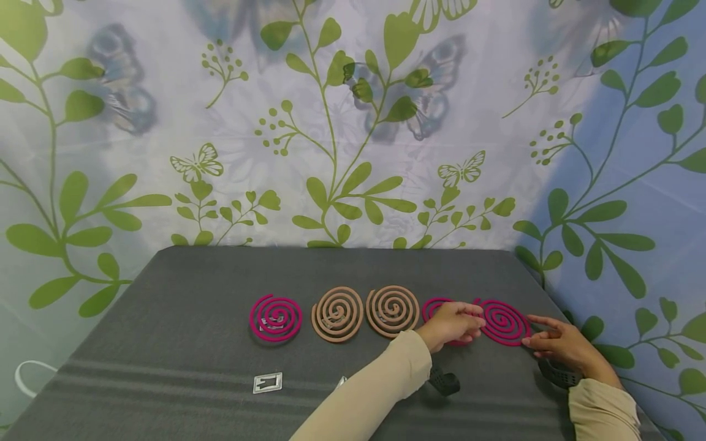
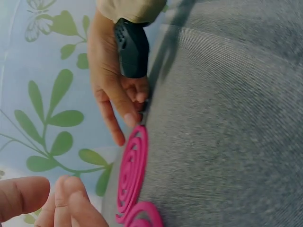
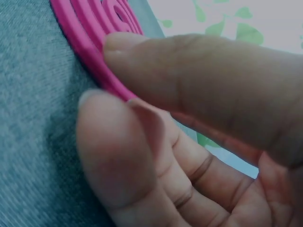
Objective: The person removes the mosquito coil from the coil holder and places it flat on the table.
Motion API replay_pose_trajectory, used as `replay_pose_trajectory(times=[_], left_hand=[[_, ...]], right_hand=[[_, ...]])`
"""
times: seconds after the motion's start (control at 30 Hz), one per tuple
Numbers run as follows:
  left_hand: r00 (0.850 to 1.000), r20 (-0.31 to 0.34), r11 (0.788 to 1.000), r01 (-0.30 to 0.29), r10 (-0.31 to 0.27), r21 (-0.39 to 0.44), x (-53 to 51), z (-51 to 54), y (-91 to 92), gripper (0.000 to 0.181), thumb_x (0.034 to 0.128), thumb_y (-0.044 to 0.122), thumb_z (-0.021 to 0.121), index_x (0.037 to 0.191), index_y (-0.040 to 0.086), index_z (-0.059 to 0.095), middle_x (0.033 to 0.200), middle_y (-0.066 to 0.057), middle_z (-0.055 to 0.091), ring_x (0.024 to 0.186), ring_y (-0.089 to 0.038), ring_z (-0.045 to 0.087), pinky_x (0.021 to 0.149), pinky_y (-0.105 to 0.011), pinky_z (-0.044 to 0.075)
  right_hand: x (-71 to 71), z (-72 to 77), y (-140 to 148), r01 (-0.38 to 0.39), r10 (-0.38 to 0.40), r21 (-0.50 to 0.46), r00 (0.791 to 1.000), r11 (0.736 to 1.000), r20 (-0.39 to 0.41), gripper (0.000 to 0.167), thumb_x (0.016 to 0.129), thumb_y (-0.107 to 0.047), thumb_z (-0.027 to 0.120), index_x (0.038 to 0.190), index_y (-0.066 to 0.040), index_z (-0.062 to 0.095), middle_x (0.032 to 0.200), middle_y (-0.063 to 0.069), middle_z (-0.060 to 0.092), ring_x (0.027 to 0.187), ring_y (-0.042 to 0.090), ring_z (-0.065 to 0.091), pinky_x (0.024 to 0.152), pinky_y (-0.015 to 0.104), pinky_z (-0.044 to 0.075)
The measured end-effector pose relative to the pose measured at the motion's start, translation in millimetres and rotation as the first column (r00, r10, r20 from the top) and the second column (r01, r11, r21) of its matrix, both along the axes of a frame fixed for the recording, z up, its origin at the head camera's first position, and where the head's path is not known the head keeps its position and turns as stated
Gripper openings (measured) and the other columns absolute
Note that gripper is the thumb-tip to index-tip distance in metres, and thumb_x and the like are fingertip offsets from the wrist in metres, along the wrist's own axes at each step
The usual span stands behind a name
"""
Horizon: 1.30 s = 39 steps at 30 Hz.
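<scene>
Over the second pink mosquito coil from the right (image 1: 434, 304), my left hand (image 1: 453, 324) hovers with fingers loosely bent and nothing between them. It partly hides that coil in the head view. The rightmost pink mosquito coil (image 1: 502, 323) lies just right of this hand. At that coil's right edge, my right hand (image 1: 559, 346) has its thumb and forefinger spread, the thumb tip at or very near the rim. In the right wrist view the fingertips overlap the pink coil (image 3: 85, 42), and contact is hard to tell.
Two brown mosquito coils (image 1: 337, 314) and another pink coil (image 1: 276, 318) continue the row leftward, with metal stands visible beneath. A loose metal stand (image 1: 267, 383) lies nearer on the grey table (image 1: 182, 343); another is mostly behind the left sleeve. A patterned curtain (image 1: 353, 153) hangs behind.
</scene>
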<state>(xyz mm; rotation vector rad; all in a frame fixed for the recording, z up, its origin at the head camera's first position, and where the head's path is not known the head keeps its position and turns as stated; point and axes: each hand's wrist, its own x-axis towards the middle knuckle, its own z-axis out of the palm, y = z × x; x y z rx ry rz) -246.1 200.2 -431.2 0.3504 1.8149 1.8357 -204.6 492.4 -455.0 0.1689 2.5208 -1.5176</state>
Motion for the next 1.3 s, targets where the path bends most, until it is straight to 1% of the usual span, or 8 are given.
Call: replay_pose_trajectory(times=[0.17, 0.53, 0.63, 0.83, 0.97, 1.07, 1.2, 1.3], left_hand=[[1.000, -0.019, 0.999, 0.016, -0.016, 0.039, 0.3, 9.5, -7.5, 0.027, 0.1046, 0.003, 0.070, 0.131, 0.002, 0.074, 0.112, -0.012, 0.079, 0.105, -0.027, 0.077, 0.093, -0.038, 0.062], [0.997, -0.060, 0.996, 0.042, -0.037, 0.077, 4.1, 31.5, -23.1, 0.028, 0.1045, 0.003, 0.070, 0.131, 0.010, 0.076, 0.115, -0.001, 0.081, 0.097, -0.010, 0.074, 0.097, -0.041, 0.059], [0.996, -0.073, 0.995, 0.053, -0.046, 0.090, 6.4, 39.5, -29.5, 0.029, 0.1048, 0.005, 0.071, 0.132, 0.013, 0.076, 0.116, 0.001, 0.081, 0.094, -0.009, 0.073, 0.091, -0.034, 0.058], [0.991, -0.104, 0.990, 0.095, -0.084, 0.108, 11.6, 57.8, -44.6, 0.030, 0.1064, 0.010, 0.071, 0.135, 0.016, 0.075, 0.119, 0.004, 0.080, 0.094, -0.003, 0.069, 0.080, -0.023, 0.053], [0.977, -0.154, 0.982, 0.164, -0.148, 0.095, 14.1, 69.2, -56.8, 0.033, 0.1085, 0.014, 0.069, 0.141, 0.016, 0.071, 0.127, 0.003, 0.078, 0.107, -0.001, 0.069, 0.095, -0.027, 0.054], [0.958, -0.207, 0.972, 0.221, -0.200, 0.084, 15.2, 76.2, -65.7, 0.037, 0.1097, 0.015, 0.067, 0.146, 0.015, 0.067, 0.133, 0.002, 0.076, 0.117, -0.001, 0.067, 0.106, -0.030, 0.052], [0.931, -0.269, 0.959, 0.273, -0.245, 0.071, 16.6, 82.8, -76.9, 0.040, 0.1101, 0.014, 0.065, 0.150, 0.012, 0.064, 0.137, 0.000, 0.074, 0.121, 0.000, 0.066, 0.106, -0.025, 0.051], [0.914, -0.309, 0.953, 0.297, -0.263, 0.066, 17.0, 85.5, -84.2, 0.041, 0.1095, 0.012, 0.065, 0.151, 0.009, 0.063, 0.139, -0.003, 0.073, 0.118, 0.002, 0.065, 0.101, -0.022, 0.051]], right_hand=[[-0.9, 3.6, -4.0, 0.015, -0.012, 0.067, 0.999, 0.998, -0.043, 0.075, 0.106, -0.007, 0.069, 0.153, 0.027, 0.022, 0.095, 0.002, 0.075, 0.078, 0.010, 0.069, 0.073, 0.031, 0.062], [0.3, 21.8, -21.5, 0.018, -0.005, 0.079, 0.986, 0.997, -0.169, 0.066, 0.106, -0.008, 0.069, 0.154, 0.023, 0.035, 0.102, 0.004, 0.075, 0.082, 0.009, 0.071, 0.073, 0.030, 0.062], [-0.6, 27.0, -25.3, 0.009, 0.009, 0.086, 0.978, 0.996, -0.209, 0.059, 0.107, -0.009, 0.069, 0.154, 0.016, 0.044, 0.104, 0.001, 0.074, 0.086, 0.008, 0.072, 0.075, 0.030, 0.062], [-2.3, 38.2, -35.4, -0.020, 0.057, 0.131, 0.956, 0.991, -0.289, 0.043, 0.108, -0.011, 0.069, 0.150, -0.015, 0.061, 0.109, 0.003, 0.074, 0.091, 0.007, 0.074, 0.077, 0.030, 0.063], [-2.3, 45.9, -44.6, -0.043, 0.091, 0.150, 0.940, 0.988, -0.328, 0.044, 0.107, -0.011, 0.070, 0.151, -0.014, 0.062, 0.111, -0.004, 0.074, 0.094, 0.003, 0.073, 0.078, 0.029, 0.062], [-2.5, 51.3, -51.5, -0.059, 0.117, 0.171, 0.928, 0.984, -0.352, 0.048, 0.107, -0.012, 0.070, 0.153, -0.003, 0.058, 0.111, -0.017, 0.072, 0.098, -0.002, 0.071, 0.080, 0.026, 0.061], [-2.9, 57.4, -60.2, -0.080, 0.148, 0.188, 0.912, 0.979, -0.382, 0.052, 0.107, -0.011, 0.071, 0.153, 0.004, 0.054, 0.114, -0.028, 0.068, 0.104, -0.008, 0.067, 0.081, 0.021, 0.057], [-3.6, 61.2, -66.3, -0.090, 0.163, 0.193, 0.901, 0.977, -0.401, 0.051, 0.106, -0.009, 0.071, 0.152, 0.006, 0.055, 0.121, -0.022, 0.070, 0.107, -0.010, 0.065, 0.082, 0.020, 0.056]])
